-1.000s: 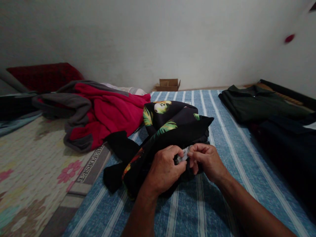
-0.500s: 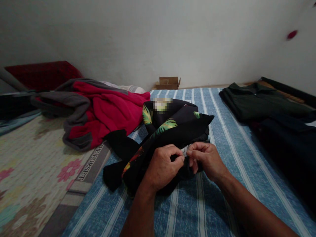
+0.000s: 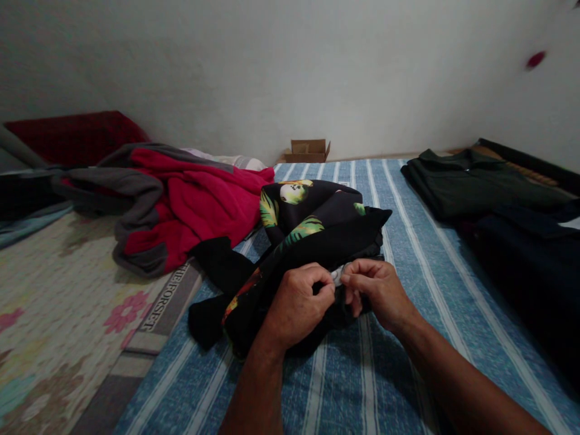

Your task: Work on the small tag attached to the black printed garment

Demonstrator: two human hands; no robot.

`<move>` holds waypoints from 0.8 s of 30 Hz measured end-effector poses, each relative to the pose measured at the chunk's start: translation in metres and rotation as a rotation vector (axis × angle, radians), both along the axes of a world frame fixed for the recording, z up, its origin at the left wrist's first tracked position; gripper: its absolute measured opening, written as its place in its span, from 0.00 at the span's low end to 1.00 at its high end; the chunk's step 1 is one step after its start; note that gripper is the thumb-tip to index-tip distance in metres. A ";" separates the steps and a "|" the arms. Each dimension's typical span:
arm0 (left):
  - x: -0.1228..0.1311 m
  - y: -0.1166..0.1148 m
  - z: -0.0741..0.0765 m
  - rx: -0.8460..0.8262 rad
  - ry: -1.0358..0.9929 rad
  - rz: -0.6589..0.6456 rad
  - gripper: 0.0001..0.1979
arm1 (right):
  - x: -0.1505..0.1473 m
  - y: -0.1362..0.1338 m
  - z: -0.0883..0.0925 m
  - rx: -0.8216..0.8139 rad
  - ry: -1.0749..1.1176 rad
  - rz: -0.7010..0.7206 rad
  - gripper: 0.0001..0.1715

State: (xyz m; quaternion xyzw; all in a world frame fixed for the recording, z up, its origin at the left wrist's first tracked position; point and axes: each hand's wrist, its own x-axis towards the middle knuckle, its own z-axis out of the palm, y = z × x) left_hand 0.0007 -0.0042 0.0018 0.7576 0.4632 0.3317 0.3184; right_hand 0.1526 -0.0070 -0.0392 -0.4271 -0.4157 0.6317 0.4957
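Observation:
A black garment with green leaf and yellow-orange prints lies bunched up on a blue striped sheet. At its near edge shows a small whitish piece, perhaps a label; its kind is too small to tell. My left hand pinches the garment at the left end of this piece, thumb against forefinger. Close on the other side, my right hand pinches its right end, the lower fingers curled under. Both hands hide part of the cloth between and below them.
Left of the garment lies a pink and grey fleece garment, partly on a flowered mat. Folded dark green clothing and dark navy clothing are at the right. A small cardboard box stands by the wall.
Both hands keep their pinch on the garment at almost the same spot. The whole view has shifted very slightly.

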 end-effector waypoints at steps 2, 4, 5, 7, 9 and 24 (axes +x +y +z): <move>0.000 0.000 -0.001 0.006 0.001 0.008 0.09 | 0.000 0.000 0.000 0.006 -0.004 0.005 0.12; 0.000 0.000 -0.001 0.009 -0.003 0.022 0.09 | 0.001 0.000 0.001 0.016 -0.014 0.020 0.13; 0.000 0.000 -0.001 0.010 -0.007 0.030 0.09 | 0.002 -0.001 0.001 0.021 -0.021 0.031 0.13; 0.000 0.000 -0.001 0.010 -0.017 0.040 0.09 | 0.002 -0.001 0.002 0.027 -0.034 0.051 0.14; 0.000 0.000 -0.001 0.007 -0.029 0.045 0.09 | 0.003 -0.001 0.003 0.022 -0.038 0.064 0.14; -0.001 0.001 0.000 -0.022 -0.072 0.060 0.09 | -0.006 -0.007 0.006 -0.111 0.005 0.051 0.11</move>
